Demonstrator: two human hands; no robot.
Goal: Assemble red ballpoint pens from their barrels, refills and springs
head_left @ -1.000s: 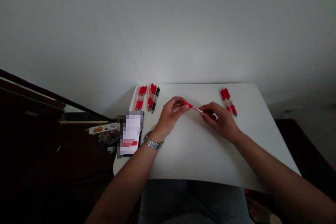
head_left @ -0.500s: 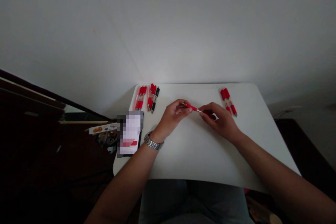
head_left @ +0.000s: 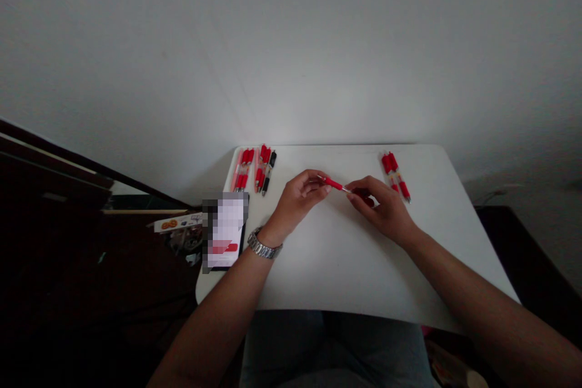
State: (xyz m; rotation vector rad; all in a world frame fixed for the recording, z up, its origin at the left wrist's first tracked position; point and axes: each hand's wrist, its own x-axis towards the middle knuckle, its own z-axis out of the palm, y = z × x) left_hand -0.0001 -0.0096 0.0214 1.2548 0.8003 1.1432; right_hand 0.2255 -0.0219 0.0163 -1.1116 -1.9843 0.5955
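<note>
A red pen (head_left: 334, 183) is held level between both hands above the middle of the white table (head_left: 345, 267). My left hand (head_left: 302, 197), with a metal watch (head_left: 264, 244) at the wrist, pinches its upper red part between thumb and fingers. Opposite, my right hand (head_left: 384, 206) grips the other end, where a pale stretch and another red part show; the fingers cover much of it. Whether the pen is in one piece there, I cannot tell.
Several pens (head_left: 244, 170), red and pink, lie at the back left. Beside them is a second group with a black pen (head_left: 269, 173). Two red pens (head_left: 395, 176) lie at the back right. A phone (head_left: 227, 233) rests at the left edge, and a wall (head_left: 318, 73) stands behind.
My left hand has shifted slightly, and a little more of the red pen's upper part shows. My right hand has hardly moved, and the other pens lie as before.
</note>
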